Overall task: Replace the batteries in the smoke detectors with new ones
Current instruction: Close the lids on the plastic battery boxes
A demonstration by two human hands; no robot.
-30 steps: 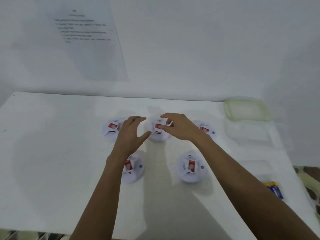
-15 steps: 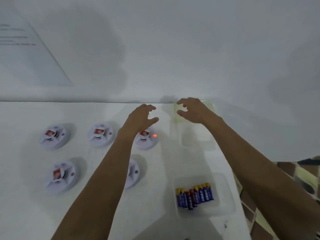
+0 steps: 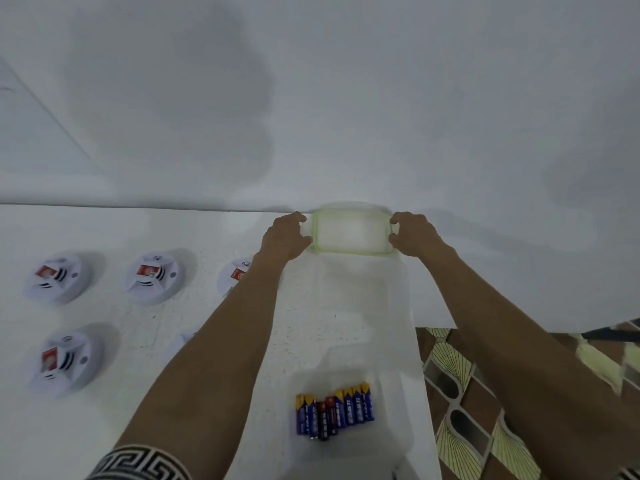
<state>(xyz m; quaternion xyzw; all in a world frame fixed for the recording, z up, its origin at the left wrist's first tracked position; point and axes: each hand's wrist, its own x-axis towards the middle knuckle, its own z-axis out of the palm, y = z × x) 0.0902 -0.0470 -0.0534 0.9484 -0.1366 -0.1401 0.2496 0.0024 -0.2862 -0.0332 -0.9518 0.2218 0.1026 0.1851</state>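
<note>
Meanwhile, at the far edge of a white table (image 3: 104,427), a person takes hold of a green-rimmed box (image 3: 346,252) at centre frame, hard against the wall (image 3: 346,98). The left hand (image 3: 285,237) grips one short end and the right hand (image 3: 412,233) the other, with the fingers of both curled round its sides. Glare washes out the top of the box, so whether it is lidded, or what it holds, cannot be told.

The smoke detectors (image 3: 152,275) lie untouched at the left of the frame, three in an upper row and two below. Most show a red patch at the middle, and two are partly hidden behind the left forearm (image 3: 221,358). A row of batteries (image 3: 334,410), mostly blue and gold, lies in a clear tray (image 3: 391,403) at bottom centre, well apart from both hands.

By the look of it this is the setting-up step, readying the box before any detector is opened. The next move probably calls for an even two-handed pull to bring the box nearer, or for lifting its top. After that a hand must come free to reach the nearest detector.
</note>
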